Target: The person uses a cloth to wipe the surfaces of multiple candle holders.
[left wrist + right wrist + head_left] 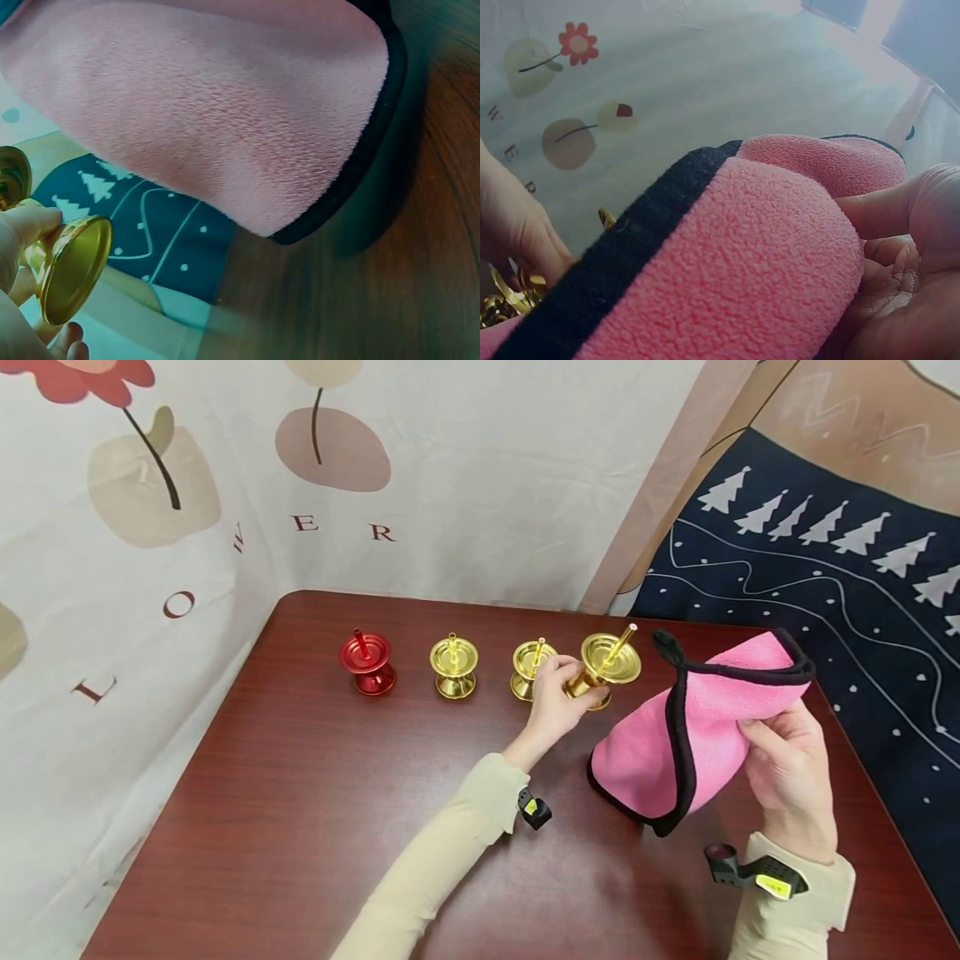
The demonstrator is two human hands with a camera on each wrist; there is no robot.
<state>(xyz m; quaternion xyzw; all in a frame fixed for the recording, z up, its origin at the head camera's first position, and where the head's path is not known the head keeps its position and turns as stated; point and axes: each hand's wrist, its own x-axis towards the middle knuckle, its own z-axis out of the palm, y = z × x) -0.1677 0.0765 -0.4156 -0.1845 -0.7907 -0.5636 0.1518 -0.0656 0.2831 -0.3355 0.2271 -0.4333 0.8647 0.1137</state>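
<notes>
My left hand [558, 700] grips a gold candle holder [611, 658] by its stem, tilted, with its dish and spike leaning right. The left wrist view shows the hollow underside of its base [76, 270] lifted clear of the wood. A pink cloth [708, 727] with black edging hangs folded from my right hand [791, 768], pinched between thumb and fingers. The right wrist view shows the thumb [874, 214] pressing on the fleecy cloth. Just left of the held holder stands a smaller gold candle holder [528, 658], partly hidden by my left hand.
Another gold candle holder [453, 664] and a red one [369, 662] stand upright in a row to the left, near the back of the brown table [360, 810]. Behind the table hang a pale printed curtain [480, 527] and a dark blue one with white trees [810, 577].
</notes>
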